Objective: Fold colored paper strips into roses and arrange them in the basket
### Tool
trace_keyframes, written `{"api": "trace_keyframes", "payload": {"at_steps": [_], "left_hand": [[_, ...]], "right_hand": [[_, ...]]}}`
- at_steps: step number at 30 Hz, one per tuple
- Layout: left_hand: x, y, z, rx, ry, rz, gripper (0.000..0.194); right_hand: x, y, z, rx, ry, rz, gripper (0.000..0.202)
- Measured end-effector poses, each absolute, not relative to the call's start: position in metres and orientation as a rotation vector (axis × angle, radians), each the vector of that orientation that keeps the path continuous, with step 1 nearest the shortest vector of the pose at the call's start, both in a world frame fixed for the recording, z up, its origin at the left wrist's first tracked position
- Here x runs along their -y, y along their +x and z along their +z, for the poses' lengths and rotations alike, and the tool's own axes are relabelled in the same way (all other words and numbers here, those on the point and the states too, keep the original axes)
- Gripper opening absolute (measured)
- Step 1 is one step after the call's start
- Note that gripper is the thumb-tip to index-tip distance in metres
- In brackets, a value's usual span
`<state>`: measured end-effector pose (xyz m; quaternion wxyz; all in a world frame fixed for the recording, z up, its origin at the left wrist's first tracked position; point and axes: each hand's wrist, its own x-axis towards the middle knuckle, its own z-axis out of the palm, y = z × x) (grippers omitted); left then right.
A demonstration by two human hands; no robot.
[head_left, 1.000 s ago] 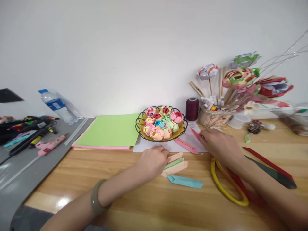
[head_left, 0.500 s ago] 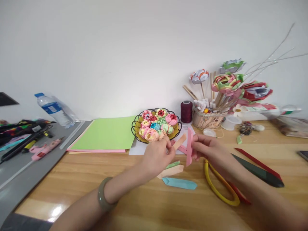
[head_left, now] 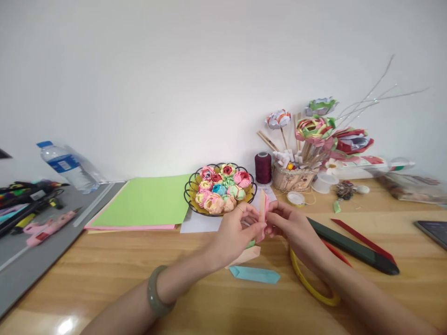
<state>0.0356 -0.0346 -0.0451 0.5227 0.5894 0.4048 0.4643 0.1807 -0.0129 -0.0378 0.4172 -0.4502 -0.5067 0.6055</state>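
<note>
My left hand [head_left: 240, 225] and my right hand [head_left: 288, 221] meet over the middle of the table. Between them are folded paper strips, a pink one [head_left: 266, 204] and a peach one [head_left: 261, 207], pressed together and standing upright. My left fingers pinch the peach strip; my right fingers close round the pink one. Fingertips partly hide where the strips join. Below my hands lie a blue folded strip [head_left: 254, 274], a peach folded strip [head_left: 249, 255] and the edge of a green strip [head_left: 250, 244].
Behind stands a basket [head_left: 187, 195] of paper flowers, with coloured paper sheets [head_left: 139, 204] to its left. A maroon thread spool [head_left: 263, 168] and a pot of flowers [head_left: 293, 179] stand near the wall. Yellow-handled scissors [head_left: 310, 284] and a dark green tool [head_left: 356, 246] lie right.
My left hand has brought the peach strip up against the pink strip in my right hand. The peach strip has turned from slanting to upright. The camera view has shifted slightly.
</note>
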Motion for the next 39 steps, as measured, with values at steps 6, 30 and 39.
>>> {"api": "trace_keyframes", "payload": {"at_steps": [6,30,39], "left_hand": [[0.034,0.034,-0.045,-1.04,1.412,1.077,0.019],[0.03,-0.063,-0.002,-1.635,1.823,1.61,0.014],[0.042,-0.161,-0.063,-2.103,2.259,0.532,0.053]], "right_hand": [[0.011,0.18,-0.04,1.422,-1.118,1.442,0.025],[-0.004,0.197,-0.044,2.239,-1.498,1.107,0.018],[0.007,0.191,-0.038,2.44,-1.576,0.597,0.023]]}}
